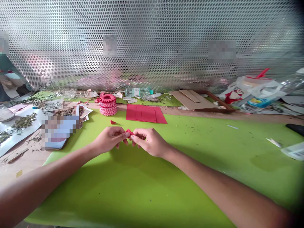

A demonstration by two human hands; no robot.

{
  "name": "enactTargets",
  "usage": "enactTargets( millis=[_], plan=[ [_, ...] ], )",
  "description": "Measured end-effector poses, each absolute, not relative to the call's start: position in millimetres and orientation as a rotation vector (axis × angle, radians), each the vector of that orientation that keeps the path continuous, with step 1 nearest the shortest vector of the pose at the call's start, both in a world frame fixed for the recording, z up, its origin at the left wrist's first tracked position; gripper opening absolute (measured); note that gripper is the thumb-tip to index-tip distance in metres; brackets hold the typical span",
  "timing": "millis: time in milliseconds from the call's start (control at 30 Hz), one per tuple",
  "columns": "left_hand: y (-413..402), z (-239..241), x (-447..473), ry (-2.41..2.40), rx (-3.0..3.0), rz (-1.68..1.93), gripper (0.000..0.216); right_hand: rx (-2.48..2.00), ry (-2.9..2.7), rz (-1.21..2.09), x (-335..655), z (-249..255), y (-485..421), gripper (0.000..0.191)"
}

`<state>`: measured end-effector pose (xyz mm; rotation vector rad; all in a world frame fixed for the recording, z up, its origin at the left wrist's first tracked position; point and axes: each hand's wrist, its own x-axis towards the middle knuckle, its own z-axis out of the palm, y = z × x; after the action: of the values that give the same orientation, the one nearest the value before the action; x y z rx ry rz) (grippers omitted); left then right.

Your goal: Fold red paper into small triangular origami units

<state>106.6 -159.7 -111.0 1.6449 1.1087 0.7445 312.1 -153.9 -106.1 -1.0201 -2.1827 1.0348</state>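
From the head camera, your left hand (109, 139) and right hand (149, 142) meet in front of you above a lime-green cutting mat (190, 152), with your fingertips (127, 134) closed in a pinch on a small folded red paper piece (129, 131). Both hands are grasping it, one from each side, and it sits between them, mostly hidden by your fingers, so you can see only its pointed top. A small red paper triangle (113, 122) lies on the mat just beyond your left hand, apart from your fingers. Farther ahead, a creased red paper sheet (144, 113) lies flat at the mat's far edge, and to its left stands a stack of pink-red folded paper rings (108, 107), topped by a darker red ring with a jagged edge. Behind these, a plastic water bottle (135, 92) lies on its side near sheets of cardboard (190, 99) resting on a wooden frame (213, 102). To your left, dried leaves (23, 123) lie on a white sheet, beside a blurred rectangular object (59, 131). To your right, plastic bags (258, 90) are heaped at the back of the table, and a perforated metal screen (152, 38) rises behind everything.
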Motion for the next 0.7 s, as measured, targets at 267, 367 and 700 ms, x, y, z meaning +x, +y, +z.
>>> enactTargets(
  millis=[267, 367, 700],
  plan=[
    [-158.4, -107.5, 106.8, 1.120, 1.596, 0.668, 0.048, -1.020, -2.200, 1.056, 314.1, -108.9, -150.3, 0.030],
    [-157.4, -109.6, 106.2, 1.110, 1.592, 0.678, 0.046, -0.994, -2.201, 1.115, 314.5, -106.9, -150.1, 0.028],
    [-160.2, -107.4, 108.3, 1.096, 1.586, 0.732, 0.038, -0.979, -2.132, 1.262, 314.5, -104.0, -147.3, 0.028]
  ],
)
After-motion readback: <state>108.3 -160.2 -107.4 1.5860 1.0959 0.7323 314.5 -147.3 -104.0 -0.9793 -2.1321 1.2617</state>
